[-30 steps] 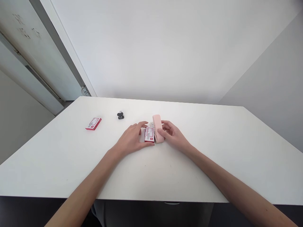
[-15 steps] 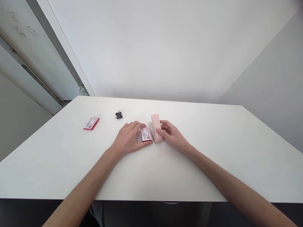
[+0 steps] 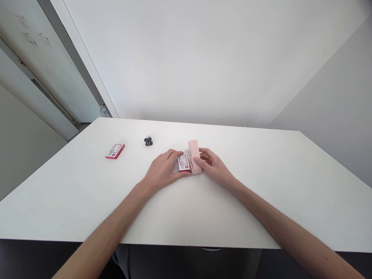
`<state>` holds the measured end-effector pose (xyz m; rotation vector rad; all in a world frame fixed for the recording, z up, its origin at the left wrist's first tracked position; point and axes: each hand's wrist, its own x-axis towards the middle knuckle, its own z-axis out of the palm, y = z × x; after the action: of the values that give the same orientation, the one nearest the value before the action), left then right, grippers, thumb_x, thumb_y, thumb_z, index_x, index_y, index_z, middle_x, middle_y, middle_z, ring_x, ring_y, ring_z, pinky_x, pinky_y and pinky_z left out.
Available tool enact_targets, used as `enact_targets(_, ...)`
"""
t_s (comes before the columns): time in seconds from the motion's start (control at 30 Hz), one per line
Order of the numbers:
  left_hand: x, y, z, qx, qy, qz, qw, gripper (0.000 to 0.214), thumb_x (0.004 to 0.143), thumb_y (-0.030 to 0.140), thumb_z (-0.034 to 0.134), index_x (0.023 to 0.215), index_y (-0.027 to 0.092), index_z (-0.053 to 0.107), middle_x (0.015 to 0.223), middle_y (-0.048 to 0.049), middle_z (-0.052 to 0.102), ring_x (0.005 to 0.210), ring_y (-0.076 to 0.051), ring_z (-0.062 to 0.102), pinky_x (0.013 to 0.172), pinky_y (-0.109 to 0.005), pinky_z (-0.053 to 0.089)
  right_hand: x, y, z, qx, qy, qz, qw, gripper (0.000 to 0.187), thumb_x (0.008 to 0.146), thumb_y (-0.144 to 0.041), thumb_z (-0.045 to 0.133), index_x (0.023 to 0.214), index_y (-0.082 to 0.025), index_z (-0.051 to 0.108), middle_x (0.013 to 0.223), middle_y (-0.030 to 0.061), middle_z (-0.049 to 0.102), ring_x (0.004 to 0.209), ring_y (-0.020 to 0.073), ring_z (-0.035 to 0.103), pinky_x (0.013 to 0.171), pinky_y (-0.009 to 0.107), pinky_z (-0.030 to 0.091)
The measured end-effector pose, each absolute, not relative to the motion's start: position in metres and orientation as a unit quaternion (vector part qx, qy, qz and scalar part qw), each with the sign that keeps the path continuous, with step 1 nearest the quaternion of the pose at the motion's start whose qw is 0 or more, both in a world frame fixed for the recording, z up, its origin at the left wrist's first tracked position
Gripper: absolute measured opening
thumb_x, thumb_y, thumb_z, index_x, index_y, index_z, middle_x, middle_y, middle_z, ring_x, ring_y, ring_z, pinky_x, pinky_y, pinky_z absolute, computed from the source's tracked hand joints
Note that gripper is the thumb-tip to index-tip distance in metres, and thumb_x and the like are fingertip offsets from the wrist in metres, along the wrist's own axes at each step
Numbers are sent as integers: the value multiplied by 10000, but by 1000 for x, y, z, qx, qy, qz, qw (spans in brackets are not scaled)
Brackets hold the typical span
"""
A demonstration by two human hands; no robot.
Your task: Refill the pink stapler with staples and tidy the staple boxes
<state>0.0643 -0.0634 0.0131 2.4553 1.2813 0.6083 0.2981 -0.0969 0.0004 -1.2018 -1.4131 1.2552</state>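
My left hand [image 3: 164, 169] rests on the white table, its thumb and fingers curved around the far and near ends of a small red-and-white box [image 3: 183, 162]. The box lies flat, label upward, right up against a pink stapler [image 3: 194, 157]. My right hand [image 3: 212, 164] grips the stapler from its right side, thumb on the pink top. That top is raised at an angle from a cream lower part [image 3: 187, 153], which is partly hidden behind it and carries a small label.
To the left lies a second red-and-white box [image 3: 115, 151]. A small black object with a metallic part [image 3: 148, 140], possibly a staple remover, sits between it and my left hand. The table [image 3: 238, 217] meets a white wall [image 3: 197, 62] behind.
The whole view has shifted slightly. Both hands keep the same hold, and the box and stapler show no clear movement on the table.
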Motion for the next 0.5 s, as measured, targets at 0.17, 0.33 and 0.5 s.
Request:
enact_targets(0.17, 66, -62, 13, 861, 448, 206, 128, 701, 807, 718, 760, 1333, 275, 627, 1241, -70, 693, 1024, -294, 697, 914, -449, 531, 298, -96, -2, -482, -570, 501, 437, 538, 945, -608, 690, 1369, -290, 595, 1219, 67, 748, 1051, 252, 722, 897, 417, 580)
enact_targets(0.33, 63, -63, 15, 862, 445, 208, 125, 807, 837, 748, 699, 1477, 283, 535, 1391, -104, 620, 1168, -332, 652, 1005, -489, 506, 298, -97, -2, -483, -572, 499, 435, 546, 946, -622, 681, 1371, -289, 595, 1183, 66, 755, 1041, 256, 726, 905, 432, 589)
enact_targets(0.5, 47, -53, 19, 801, 507, 318, 20, 475, 1082, 506, 374, 1414, 216, 551, 1433, -161, 563, 1339, -337, 514, 1163, -534, 374, 298, -100, 2, -493, -571, 496, 430, 552, 945, -626, 684, 1378, -297, 594, 1191, 61, 756, 1074, 264, 719, 934, 441, 579)
